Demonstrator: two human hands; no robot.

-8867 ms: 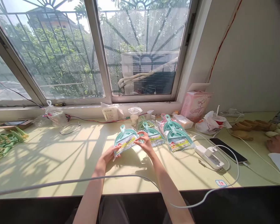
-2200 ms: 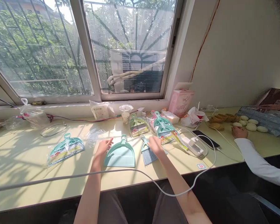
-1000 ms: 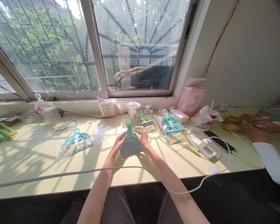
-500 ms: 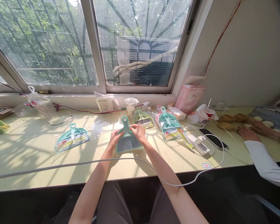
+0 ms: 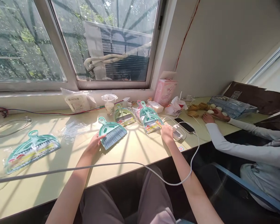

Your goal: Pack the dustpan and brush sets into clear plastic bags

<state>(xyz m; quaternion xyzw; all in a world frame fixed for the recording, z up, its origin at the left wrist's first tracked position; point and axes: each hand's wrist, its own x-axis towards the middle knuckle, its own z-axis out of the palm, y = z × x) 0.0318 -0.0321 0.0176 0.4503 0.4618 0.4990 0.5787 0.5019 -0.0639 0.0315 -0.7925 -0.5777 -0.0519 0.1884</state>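
Observation:
My left hand (image 5: 95,144) grips the left edge of a teal dustpan (image 5: 105,126) with a grey-bristled brush (image 5: 113,137) nested in it, tilted on the table. My right hand (image 5: 167,133) is out to the right, its fingers closed on a yellow label card (image 5: 159,124) that is mostly hidden under it. Beside that hand lie teal dustpan sets (image 5: 147,116) in clear wrap. A green wrapped set (image 5: 122,115) lies behind. Another teal wrapped set (image 5: 34,149) rests at the left.
A white power strip (image 5: 178,134), a phone (image 5: 184,125) and a white cable (image 5: 197,152) lie at the right. Crumpled clear film (image 5: 72,130), a plastic cup (image 5: 109,104) and a pink box (image 5: 165,91) stand farther back. At the far right a co-worker's hands (image 5: 208,117) handle pale round objects.
My right hand has left the dustpan and moved right to the yellow card. My left hand still holds the dustpan, now turned. The view has swung right.

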